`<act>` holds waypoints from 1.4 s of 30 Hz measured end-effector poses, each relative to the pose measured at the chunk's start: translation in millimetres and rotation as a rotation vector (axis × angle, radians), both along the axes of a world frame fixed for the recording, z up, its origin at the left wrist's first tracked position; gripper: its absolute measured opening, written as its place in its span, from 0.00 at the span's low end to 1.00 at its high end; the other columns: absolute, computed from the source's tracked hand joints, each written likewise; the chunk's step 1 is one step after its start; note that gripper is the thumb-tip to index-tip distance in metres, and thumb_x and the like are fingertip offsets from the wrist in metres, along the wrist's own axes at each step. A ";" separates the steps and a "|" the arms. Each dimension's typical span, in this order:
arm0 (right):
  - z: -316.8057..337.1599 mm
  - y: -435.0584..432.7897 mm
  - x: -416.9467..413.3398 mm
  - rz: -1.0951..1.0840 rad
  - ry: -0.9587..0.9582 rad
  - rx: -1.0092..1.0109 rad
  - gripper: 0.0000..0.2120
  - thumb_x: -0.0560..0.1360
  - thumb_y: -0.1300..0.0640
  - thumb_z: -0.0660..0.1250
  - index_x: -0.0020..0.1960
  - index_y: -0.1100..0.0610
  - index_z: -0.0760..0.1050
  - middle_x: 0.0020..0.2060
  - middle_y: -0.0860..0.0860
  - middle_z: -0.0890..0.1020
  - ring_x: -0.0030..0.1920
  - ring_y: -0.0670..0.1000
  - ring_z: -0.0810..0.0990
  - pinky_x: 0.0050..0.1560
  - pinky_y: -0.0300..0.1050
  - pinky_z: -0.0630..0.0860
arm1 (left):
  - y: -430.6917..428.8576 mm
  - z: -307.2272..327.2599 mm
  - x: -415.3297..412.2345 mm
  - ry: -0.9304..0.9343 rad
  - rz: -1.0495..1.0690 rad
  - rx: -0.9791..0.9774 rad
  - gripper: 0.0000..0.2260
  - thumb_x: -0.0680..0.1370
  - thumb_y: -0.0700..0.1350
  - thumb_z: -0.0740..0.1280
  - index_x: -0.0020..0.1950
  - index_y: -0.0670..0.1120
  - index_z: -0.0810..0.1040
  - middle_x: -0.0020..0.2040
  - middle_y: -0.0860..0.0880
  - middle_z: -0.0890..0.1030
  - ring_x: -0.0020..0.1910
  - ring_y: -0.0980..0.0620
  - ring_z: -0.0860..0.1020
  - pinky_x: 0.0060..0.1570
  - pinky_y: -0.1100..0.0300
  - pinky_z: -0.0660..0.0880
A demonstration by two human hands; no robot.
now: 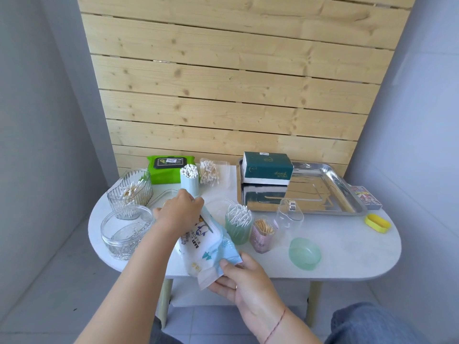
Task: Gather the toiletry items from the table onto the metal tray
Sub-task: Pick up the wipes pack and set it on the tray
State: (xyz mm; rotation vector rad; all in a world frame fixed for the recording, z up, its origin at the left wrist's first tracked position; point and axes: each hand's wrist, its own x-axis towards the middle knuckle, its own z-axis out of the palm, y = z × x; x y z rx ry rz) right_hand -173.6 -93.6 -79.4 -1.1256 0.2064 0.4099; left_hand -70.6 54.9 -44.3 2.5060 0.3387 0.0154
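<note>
A light-blue pack of baby wipes (206,247) lies at the table's near edge. My left hand (180,211) grips its far end and my right hand (244,279) grips its near end. The metal tray (320,194) sits at the back right with a dark green tissue pack (267,170) standing in its left part. On the table stand a green cup of cotton swabs (238,223), a pink cup of toothpicks (263,234), a pale blue swab holder (189,180), a bag of swabs (209,172) and a green wipes pack (165,171).
Two clear containers (130,192) (125,234) stand at the left. A clear lid (289,216), a green lid (305,254), a yellow lid (377,223) and a card box (367,197) lie at the right. A wooden slat wall rises behind the table.
</note>
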 end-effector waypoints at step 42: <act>7.9 -155.8 269.1 0.026 -0.138 -1.473 0.09 0.75 0.64 0.57 0.37 0.59 0.70 0.31 0.52 0.73 0.34 0.54 0.73 0.29 0.41 0.64 | -120.0 27.6 142.5 0.422 -0.011 -1.043 0.18 0.79 0.49 0.63 0.66 0.44 0.68 0.49 0.43 0.78 0.40 0.48 0.78 0.39 0.56 0.79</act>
